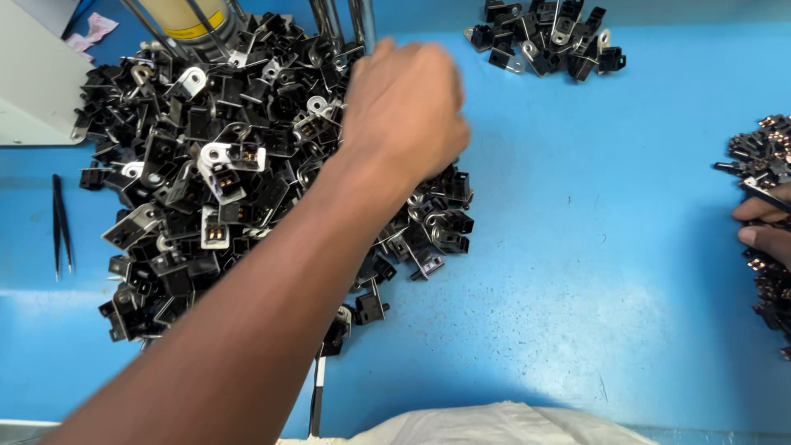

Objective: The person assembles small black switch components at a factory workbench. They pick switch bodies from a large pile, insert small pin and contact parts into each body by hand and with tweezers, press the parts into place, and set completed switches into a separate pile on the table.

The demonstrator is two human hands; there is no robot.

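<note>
- Your left hand [408,107] reaches over the big pile of black-and-metal brackets [231,181], at about ten o'clock on the blue table [577,272]. Its fingers are curled under, so you cannot tell what they hold.
- Each bracket looks small, light and stiff; pinch the bent metal tab, since tangled neighbours may lift with it.
- At three o'clock, your right hand [766,231] shows only its fingertips, resting on a smaller pile [762,156]; its grip is unclear.

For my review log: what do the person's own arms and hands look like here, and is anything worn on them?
The left hand and its forearm are bare: no glove, sleeve, watch or ring shows. Its edges are motion-blurred. Of the right hand only bare fingertips enter at the frame's right edge, so nothing worn can be judged there.
</note>
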